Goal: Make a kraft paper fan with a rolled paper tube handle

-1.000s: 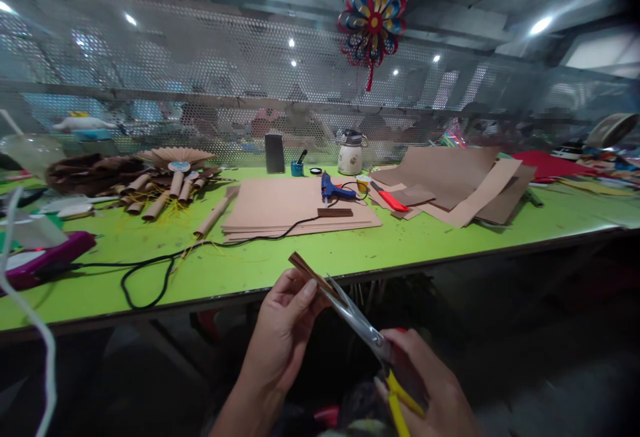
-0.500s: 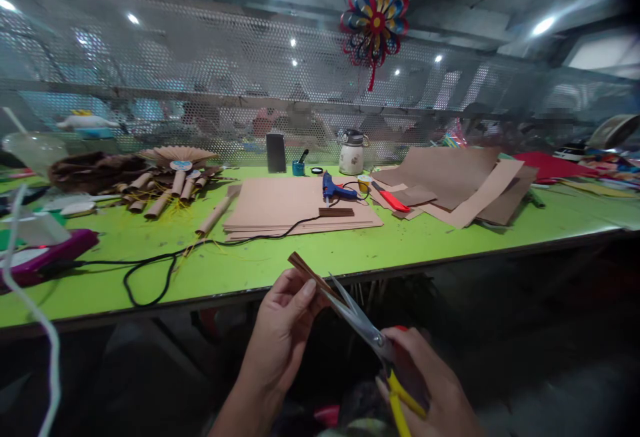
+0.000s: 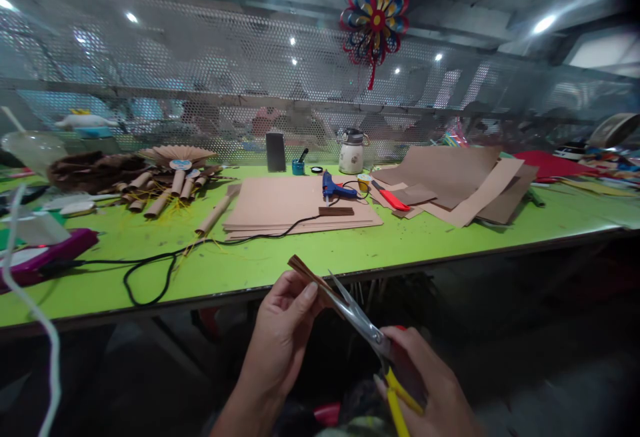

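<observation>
In front of the table's near edge, my left hand [image 3: 290, 313] pinches a narrow folded strip of brown paper [image 3: 303, 269] between thumb and fingers. My right hand [image 3: 427, 373] is closed round the yellow handles of a pair of scissors [image 3: 367, 330]. The scissor blades are parted and point up and left, with one blade lying along the lower part of the strip, close to my left fingertips. Whether the blades bite into the paper I cannot tell.
On the green table [image 3: 300, 260] lie stacked brown paper sheets [image 3: 280, 200], a blue glue gun [image 3: 337, 187], another folded strip [image 3: 336, 211] and a red cutter [image 3: 393, 197]. Loose brown sheets [image 3: 450, 177] are at right, paper fans [image 3: 177, 163] at left. A black cord [image 3: 165, 260] crosses the front.
Both hands stay nearly in place. The strip's upper end sits slightly lower, and the scissors have shifted only a little, their blades still parted.
</observation>
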{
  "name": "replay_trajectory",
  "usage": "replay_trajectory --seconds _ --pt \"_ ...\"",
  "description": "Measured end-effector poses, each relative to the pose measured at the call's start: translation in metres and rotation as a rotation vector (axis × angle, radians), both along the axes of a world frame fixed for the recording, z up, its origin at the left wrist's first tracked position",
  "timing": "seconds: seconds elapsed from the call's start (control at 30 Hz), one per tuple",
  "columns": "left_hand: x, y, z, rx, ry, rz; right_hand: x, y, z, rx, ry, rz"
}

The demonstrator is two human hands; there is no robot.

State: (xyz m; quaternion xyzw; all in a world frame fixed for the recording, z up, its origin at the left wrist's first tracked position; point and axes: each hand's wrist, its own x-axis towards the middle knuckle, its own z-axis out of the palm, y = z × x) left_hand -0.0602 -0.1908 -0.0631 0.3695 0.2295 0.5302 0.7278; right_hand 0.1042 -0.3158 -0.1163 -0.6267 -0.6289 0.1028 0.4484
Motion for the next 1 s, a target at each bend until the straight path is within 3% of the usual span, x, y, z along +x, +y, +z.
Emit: replay_trajectory --seconds 0.5,1.0 --pt "-0.0001 -0.0019 -0.0006 0.035 0.027 0.038 -0.0024 0.0011 -0.0045 -0.007 0.019 -0.036" --pt "-0.0005 -0.0003 -0.0002 -0.028 0.001 0.054 0.0014 -0.0003 -0.0097 -0.011 -0.02 0.021"
